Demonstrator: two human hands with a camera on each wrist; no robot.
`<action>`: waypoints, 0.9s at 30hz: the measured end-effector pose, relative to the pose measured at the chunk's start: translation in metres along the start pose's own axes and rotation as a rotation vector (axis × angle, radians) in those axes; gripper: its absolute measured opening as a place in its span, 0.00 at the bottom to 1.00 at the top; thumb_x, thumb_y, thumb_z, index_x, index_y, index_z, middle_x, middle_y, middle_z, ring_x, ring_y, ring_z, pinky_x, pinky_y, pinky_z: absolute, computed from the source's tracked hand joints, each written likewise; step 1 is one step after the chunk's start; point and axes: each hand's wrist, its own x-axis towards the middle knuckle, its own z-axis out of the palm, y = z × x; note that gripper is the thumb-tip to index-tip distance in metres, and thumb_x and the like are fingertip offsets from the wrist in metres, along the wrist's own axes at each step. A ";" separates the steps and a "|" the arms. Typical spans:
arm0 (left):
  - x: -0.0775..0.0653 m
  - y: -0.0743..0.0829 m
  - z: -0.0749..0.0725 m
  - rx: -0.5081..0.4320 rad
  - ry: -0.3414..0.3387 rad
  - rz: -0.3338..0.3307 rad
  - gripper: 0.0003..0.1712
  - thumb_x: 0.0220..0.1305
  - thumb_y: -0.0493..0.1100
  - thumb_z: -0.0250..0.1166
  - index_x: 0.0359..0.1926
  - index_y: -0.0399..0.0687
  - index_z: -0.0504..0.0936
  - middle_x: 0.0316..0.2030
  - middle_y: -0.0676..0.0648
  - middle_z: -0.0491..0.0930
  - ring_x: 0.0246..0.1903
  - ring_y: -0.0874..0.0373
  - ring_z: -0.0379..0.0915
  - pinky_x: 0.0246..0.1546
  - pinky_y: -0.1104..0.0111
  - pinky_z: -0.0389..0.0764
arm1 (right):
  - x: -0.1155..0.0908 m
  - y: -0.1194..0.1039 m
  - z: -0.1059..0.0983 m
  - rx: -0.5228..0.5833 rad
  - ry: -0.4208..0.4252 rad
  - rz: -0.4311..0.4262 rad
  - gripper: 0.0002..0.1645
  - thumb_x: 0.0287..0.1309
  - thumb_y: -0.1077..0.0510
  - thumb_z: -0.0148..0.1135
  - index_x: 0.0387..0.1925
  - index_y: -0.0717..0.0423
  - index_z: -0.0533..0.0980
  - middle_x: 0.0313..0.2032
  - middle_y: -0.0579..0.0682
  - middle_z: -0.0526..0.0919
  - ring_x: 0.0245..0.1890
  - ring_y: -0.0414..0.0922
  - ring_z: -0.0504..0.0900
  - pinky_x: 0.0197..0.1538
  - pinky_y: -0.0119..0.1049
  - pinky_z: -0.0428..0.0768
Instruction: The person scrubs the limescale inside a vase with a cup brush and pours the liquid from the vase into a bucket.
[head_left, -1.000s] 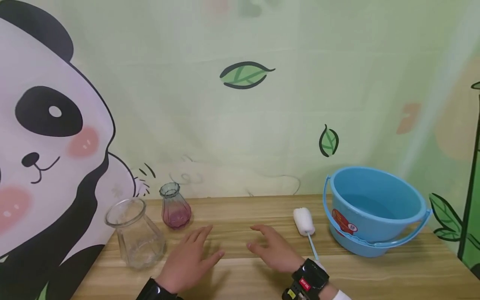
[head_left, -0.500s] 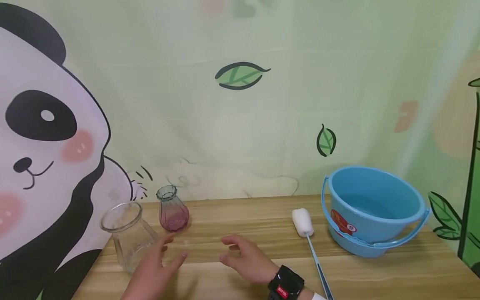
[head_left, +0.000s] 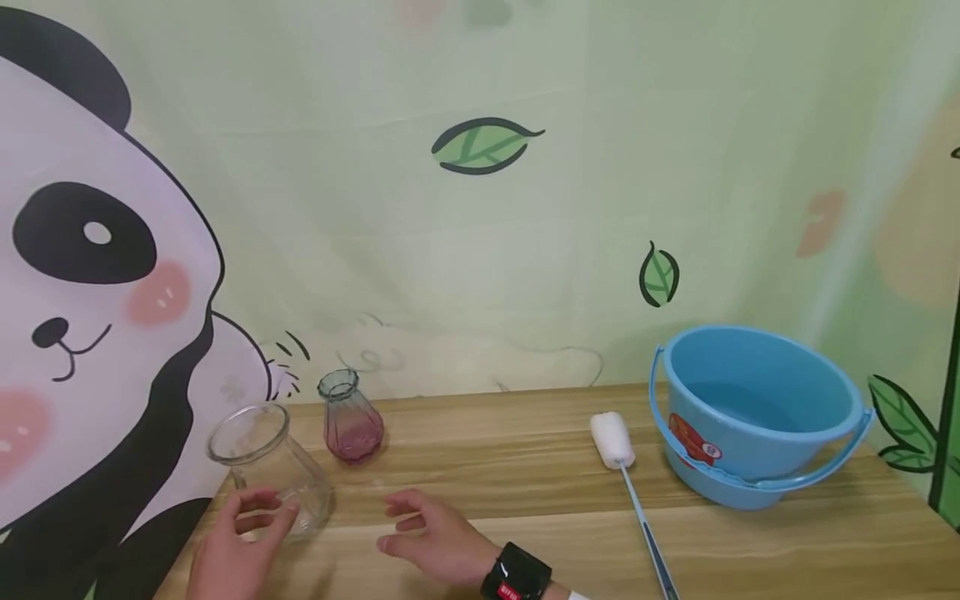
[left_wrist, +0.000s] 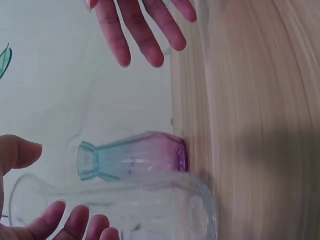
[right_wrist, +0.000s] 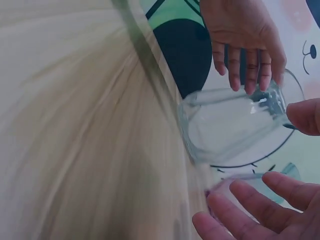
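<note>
A clear glass vase (head_left: pixel 300 475) with a wide rim stands upright at the left of the table. My left hand (head_left: pixel 243 542) is right at its near side, fingers slightly bent and thumb apart; in the left wrist view its fingers (left_wrist: pixel 75 222) overlap the glass. From the right wrist view, the left hand (right_wrist: pixel 247 42) reaches down beside the vase (right_wrist: pixel 235 125). A smaller vase (head_left: pixel 352 429), bluish at the neck and purple below, stands just behind. My right hand (head_left: pixel 442 537) hovers over the table to the right of the clear vase, fingers loosely spread, holding nothing.
A blue bucket (head_left: pixel 750 454) with its handle lowered stands at the right. Left of it lies a brush with a white sponge head (head_left: pixel 612 440) and a blue-grey handle (head_left: pixel 648 533). The wooden table (head_left: pixel 487 433) ends at a cloth backdrop with a panda print (head_left: pixel 172 225).
My left hand has moved left to the clear vase. The right hand has shifted left as well, away from the sponge brush. The vases and bucket have stayed put.
</note>
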 end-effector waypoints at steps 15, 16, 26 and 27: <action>0.035 -0.025 -0.015 0.014 0.077 0.065 0.65 0.51 0.64 0.71 0.73 0.36 0.43 0.66 0.27 0.51 0.61 0.34 0.52 0.56 0.40 0.61 | 0.037 -0.014 0.049 0.066 -0.066 0.009 0.47 0.53 0.51 0.68 0.72 0.40 0.57 0.68 0.41 0.61 0.60 0.42 0.66 0.58 0.43 0.74; 0.038 -0.025 -0.016 0.014 0.035 0.064 0.67 0.52 0.65 0.70 0.74 0.37 0.39 0.68 0.26 0.47 0.63 0.33 0.48 0.57 0.38 0.59 | 0.040 -0.014 0.052 0.048 -0.064 0.007 0.48 0.52 0.51 0.68 0.72 0.39 0.56 0.69 0.42 0.58 0.61 0.42 0.65 0.58 0.44 0.73; 0.058 -0.029 -0.003 -0.054 -0.159 0.087 0.68 0.51 0.65 0.71 0.72 0.34 0.38 0.68 0.23 0.48 0.66 0.35 0.44 0.63 0.38 0.52 | 0.057 -0.009 0.070 0.019 -0.004 -0.016 0.52 0.48 0.54 0.70 0.73 0.44 0.55 0.72 0.47 0.53 0.60 0.43 0.65 0.61 0.41 0.70; 0.059 -0.029 -0.001 -0.071 -0.150 0.096 0.67 0.51 0.64 0.72 0.72 0.34 0.40 0.68 0.24 0.49 0.66 0.36 0.44 0.64 0.38 0.52 | 0.058 -0.009 0.072 0.024 -0.008 -0.025 0.52 0.48 0.55 0.71 0.73 0.44 0.55 0.72 0.47 0.53 0.60 0.43 0.66 0.60 0.39 0.71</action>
